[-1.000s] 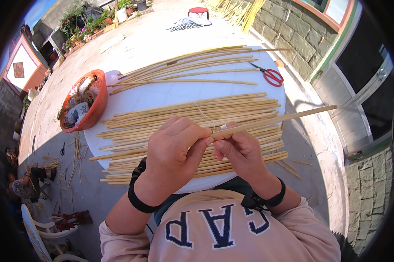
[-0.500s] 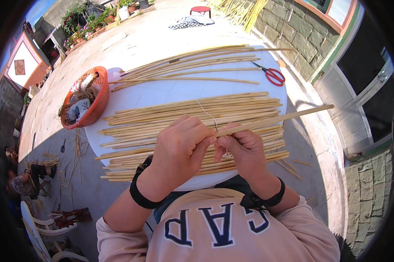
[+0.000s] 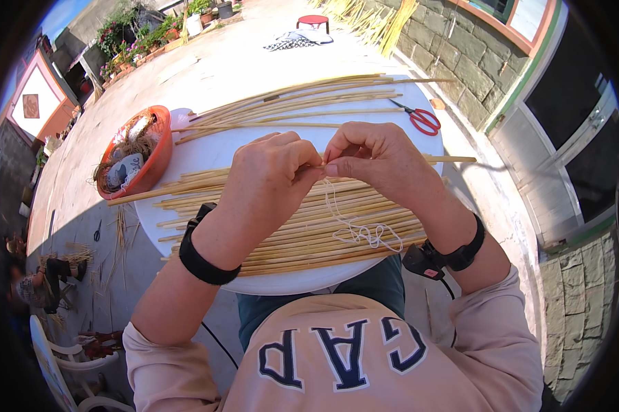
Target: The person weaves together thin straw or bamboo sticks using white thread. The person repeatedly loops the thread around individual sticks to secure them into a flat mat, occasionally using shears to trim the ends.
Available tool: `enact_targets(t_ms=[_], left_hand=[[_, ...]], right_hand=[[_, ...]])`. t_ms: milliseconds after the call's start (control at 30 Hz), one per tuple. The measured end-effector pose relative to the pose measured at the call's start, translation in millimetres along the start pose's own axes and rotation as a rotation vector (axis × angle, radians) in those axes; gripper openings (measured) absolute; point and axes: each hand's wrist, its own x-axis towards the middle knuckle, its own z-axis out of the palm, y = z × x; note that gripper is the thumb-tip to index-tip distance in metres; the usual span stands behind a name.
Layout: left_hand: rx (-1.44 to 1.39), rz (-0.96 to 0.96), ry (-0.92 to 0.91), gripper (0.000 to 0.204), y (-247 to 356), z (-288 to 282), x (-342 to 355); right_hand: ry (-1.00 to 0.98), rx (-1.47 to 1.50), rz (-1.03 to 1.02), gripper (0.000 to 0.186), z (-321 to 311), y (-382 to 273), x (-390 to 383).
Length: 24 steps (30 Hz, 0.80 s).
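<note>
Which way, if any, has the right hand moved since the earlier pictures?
Yes: the right hand has moved forward, up the picture, closer to the red-handled scissors.

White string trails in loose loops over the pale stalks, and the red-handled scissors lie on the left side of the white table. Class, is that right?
Not quite: the head view shows the red-handled scissors on the right side of the white table. White string does trail over the pale stalks.

Between the far sticks [image 3: 289,97] and near sticks [image 3: 302,244], a bare strip of table [image 3: 206,154] gave your left hand [image 3: 265,178] room to pass; the basin [image 3: 156,172] closed its left end. Scissors [image 3: 413,112] blocked the way beyond your right hand [image 3: 385,165], one stick [image 3: 455,159] jutted past the right edge, and thread [image 3: 365,233] trailed below.
</note>
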Motion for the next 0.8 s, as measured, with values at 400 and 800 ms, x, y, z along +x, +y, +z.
enact_targets(t_ms=[400, 800], left_hand=[[-0.072, 0.068, 0.006, 0.011, -10.2, -15.5, 30.9], [-0.087, 0.06, 0.015, 0.009, -29.8, -3.2, 31.4]], right_hand=[[0.0, 0.13, -0.101, 0.007, -18.5, -11.7, 41.5], [-0.019, 0.296, -0.071, 0.008, -18.5, 1.9, 48.7]])
